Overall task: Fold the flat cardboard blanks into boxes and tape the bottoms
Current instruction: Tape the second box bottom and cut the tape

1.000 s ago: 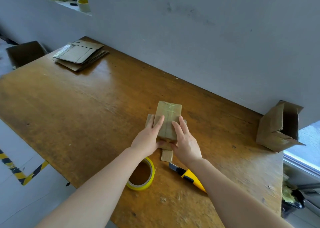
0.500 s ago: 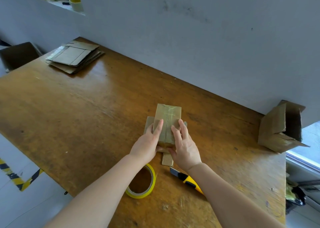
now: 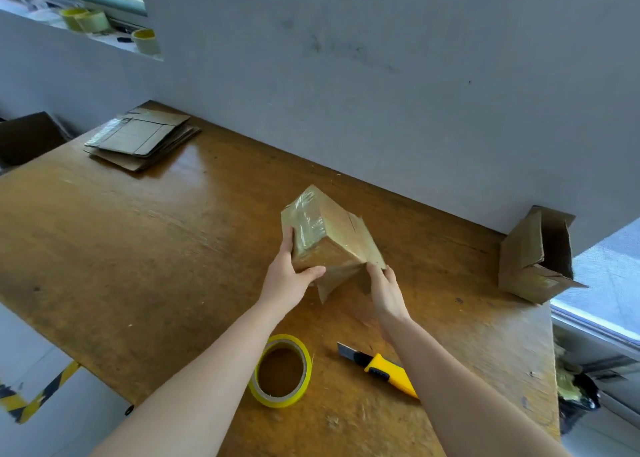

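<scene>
On my feed, only the arms showed. The left hand (image 3: 285,276) and right hand (image 3: 386,292) were bare. The left forearm (image 3: 207,370) and right forearm (image 3: 450,380) were slim and uncovered from the wrists to the bottom of the view.

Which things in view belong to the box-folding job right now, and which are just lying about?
In the job: box gripped by left hand and right hand; tape roll; knife; stack of flat blanks; folded box at right.
Lying about: spare tape rolls, top left; dark box, far left.

Tape roll (image 3: 282,370) and knife (image 3: 381,370) near; wall (image 3: 381,92) behind
</scene>
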`<state>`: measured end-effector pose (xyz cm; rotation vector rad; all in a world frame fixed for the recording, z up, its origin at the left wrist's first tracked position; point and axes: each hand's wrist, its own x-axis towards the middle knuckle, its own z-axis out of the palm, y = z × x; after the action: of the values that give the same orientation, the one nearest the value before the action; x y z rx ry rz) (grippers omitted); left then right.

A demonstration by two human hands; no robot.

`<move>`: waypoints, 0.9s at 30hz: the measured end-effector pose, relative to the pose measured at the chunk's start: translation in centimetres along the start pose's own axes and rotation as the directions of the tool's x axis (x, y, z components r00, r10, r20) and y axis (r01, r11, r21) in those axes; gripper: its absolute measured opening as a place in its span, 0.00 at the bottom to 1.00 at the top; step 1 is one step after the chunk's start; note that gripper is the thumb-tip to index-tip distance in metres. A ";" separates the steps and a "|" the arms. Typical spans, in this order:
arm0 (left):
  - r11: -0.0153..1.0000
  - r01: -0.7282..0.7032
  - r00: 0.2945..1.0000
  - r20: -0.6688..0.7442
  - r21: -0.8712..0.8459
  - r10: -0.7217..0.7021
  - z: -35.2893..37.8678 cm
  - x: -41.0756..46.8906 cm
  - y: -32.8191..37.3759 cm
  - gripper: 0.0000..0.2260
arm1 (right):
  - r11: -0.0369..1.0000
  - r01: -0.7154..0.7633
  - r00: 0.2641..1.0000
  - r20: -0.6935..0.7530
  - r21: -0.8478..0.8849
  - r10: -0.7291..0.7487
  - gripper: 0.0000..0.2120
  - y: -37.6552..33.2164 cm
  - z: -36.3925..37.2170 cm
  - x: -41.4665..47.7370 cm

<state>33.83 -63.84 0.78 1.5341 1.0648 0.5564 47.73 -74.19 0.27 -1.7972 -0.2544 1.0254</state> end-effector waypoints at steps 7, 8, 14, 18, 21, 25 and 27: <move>0.956 0.155 0.986 0.095 -0.248 -0.136 -0.9 -0.2 -0.5 0.40 | 0.987 0.123 0.989 -0.093 0.105 -0.113 0.21 -3.3 0.8 -1.2; 0.961 0.182 0.980 0.113 -0.209 -0.161 -0.9 0.0 -0.6 0.39 | 0.981 0.193 0.975 -0.121 0.036 -0.187 0.18 -3.7 1.0 -1.4; 0.957 0.264 0.959 0.143 -0.121 -0.246 -0.5 -0.1 0.2 0.50 | 0.698 0.437 0.766 -0.172 -0.568 -0.619 0.10 -4.3 2.1 -2.2; 0.980 0.193 0.977 0.105 -0.055 -0.187 -0.4 0.0 0.7 0.31 | 0.412 0.493 0.661 0.022 -0.767 -0.750 0.10 -2.8 3.0 -2.8; 0.976 0.209 0.966 0.170 -0.061 -0.196 -0.6 -0.2 1.2 0.37 | 0.464 0.543 0.782 0.220 -0.700 -0.583 0.16 -1.4 3.6 -2.8; 0.973 0.232 0.959 0.167 -0.011 -0.227 -0.9 0.4 0.5 0.29 | 0.562 0.575 0.791 0.226 -0.595 -0.569 0.14 -0.6 4.1 -3.0; 0.971 0.229 0.962 0.140 0.064 -0.236 -1.0 0.7 0.2 0.26 | 0.560 0.566 0.750 0.096 -0.605 -0.654 0.07 -0.8 4.0 -3.1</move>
<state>33.44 -62.71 1.04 1.4417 1.1314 0.2535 43.06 -72.95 2.08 -2.0798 -1.1573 0.2929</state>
